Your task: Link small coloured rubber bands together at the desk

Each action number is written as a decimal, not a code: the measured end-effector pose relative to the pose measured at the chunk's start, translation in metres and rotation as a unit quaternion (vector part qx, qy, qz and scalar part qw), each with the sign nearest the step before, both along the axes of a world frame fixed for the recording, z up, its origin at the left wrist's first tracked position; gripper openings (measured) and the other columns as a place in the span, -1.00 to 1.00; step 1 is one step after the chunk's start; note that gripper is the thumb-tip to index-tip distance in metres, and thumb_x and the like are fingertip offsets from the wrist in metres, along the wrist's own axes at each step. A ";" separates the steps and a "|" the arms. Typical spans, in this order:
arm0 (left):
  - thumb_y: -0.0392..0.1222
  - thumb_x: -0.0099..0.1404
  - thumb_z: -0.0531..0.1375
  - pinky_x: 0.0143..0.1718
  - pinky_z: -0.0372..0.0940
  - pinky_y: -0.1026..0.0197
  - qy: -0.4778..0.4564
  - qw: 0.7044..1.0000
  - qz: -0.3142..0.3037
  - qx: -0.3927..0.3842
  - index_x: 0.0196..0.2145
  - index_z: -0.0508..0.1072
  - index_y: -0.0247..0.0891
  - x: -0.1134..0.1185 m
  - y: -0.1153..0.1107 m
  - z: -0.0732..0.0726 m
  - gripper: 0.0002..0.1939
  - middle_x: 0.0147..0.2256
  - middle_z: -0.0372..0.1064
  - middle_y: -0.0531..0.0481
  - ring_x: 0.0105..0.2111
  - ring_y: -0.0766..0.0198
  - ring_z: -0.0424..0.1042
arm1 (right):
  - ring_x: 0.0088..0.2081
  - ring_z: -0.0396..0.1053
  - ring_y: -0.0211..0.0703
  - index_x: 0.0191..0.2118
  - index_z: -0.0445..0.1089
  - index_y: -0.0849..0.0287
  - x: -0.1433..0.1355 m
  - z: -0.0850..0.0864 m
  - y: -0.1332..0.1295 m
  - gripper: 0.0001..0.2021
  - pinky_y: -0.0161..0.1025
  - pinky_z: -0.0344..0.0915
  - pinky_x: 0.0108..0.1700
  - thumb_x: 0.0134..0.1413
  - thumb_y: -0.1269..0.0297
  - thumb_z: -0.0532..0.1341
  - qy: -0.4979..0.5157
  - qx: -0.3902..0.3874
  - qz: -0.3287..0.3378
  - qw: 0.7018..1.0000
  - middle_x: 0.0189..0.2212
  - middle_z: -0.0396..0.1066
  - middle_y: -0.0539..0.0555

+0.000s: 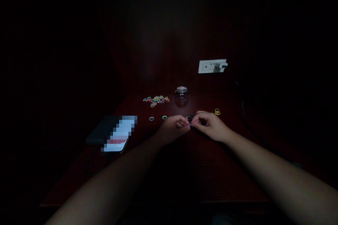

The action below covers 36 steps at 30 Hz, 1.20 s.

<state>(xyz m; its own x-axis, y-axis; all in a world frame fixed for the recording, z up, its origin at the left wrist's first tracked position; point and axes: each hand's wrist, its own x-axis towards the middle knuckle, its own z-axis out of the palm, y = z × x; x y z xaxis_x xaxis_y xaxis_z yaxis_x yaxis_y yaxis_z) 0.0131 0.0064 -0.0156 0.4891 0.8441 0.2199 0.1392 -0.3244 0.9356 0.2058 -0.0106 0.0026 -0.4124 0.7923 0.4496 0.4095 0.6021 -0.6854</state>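
Over the middle of the dark red table, my left hand (176, 126) and my right hand (208, 123) meet with their fingertips almost touching. Thumb and fingers of each are pinched on a small pale purple hair tie (189, 124), mostly covered by the fingertips. Just behind them lies a pink hair tie (188, 118), partly hidden. A green hair tie (164, 117) and a light blue hair tie (151, 119) lie in a row to the left. Beyond my right hand are yellow hair ties (217, 111).
A loose pile of several coloured hair ties (156, 100) lies farther back, beside a clear round container (181, 93). At left, a lit phone (120, 135) rests by a dark flat object (101, 132). A wall socket (211, 66) holds a plug, its cable running down the right.
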 end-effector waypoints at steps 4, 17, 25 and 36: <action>-0.19 0.08 0.25 -0.41 0.22 0.34 0.004 1.000 -0.004 0.005 -0.33 0.43 -0.37 -0.001 0.003 -0.002 -0.79 -0.44 0.37 0.01 -0.47 0.43 0.31 | -0.45 0.25 -0.28 -0.41 0.43 0.22 0.000 0.001 0.000 -0.87 -0.31 0.20 -0.40 0.02 0.28 0.20 -0.002 0.002 0.000 1.000 -0.48 0.30 0.03; -0.25 -0.02 0.32 -0.36 0.28 0.30 -0.001 1.000 0.017 -0.001 -0.34 0.43 -0.37 0.000 0.004 -0.002 -0.74 -0.42 0.40 -0.01 -0.42 0.38 0.36 | -0.45 0.26 -0.27 -0.27 0.40 0.23 -0.001 -0.004 0.001 -0.80 -0.30 0.25 -0.41 -0.03 0.24 0.24 0.016 -0.038 -0.017 0.999 -0.47 0.33 0.03; -0.25 -0.03 0.32 -0.39 0.27 0.30 -0.004 1.000 0.018 -0.004 -0.37 0.42 -0.37 0.001 0.002 0.001 -0.76 -0.45 0.39 0.01 -0.45 0.40 0.35 | -0.47 0.25 -0.28 -0.42 0.43 0.23 -0.001 -0.002 0.000 -0.82 -0.31 0.23 -0.43 0.00 0.20 0.22 0.001 -0.026 -0.008 1.000 -0.50 0.31 0.03; -0.23 -0.04 0.33 -0.38 0.25 0.30 0.008 1.000 0.021 -0.004 -0.38 0.41 -0.36 0.002 0.000 0.002 -0.75 -0.45 0.37 0.02 -0.45 0.41 0.33 | -0.45 0.24 -0.27 -0.40 0.43 0.22 -0.001 0.000 -0.002 -0.84 -0.29 0.22 -0.39 0.03 0.23 0.20 -0.007 -0.030 0.002 1.000 -0.50 0.30 0.03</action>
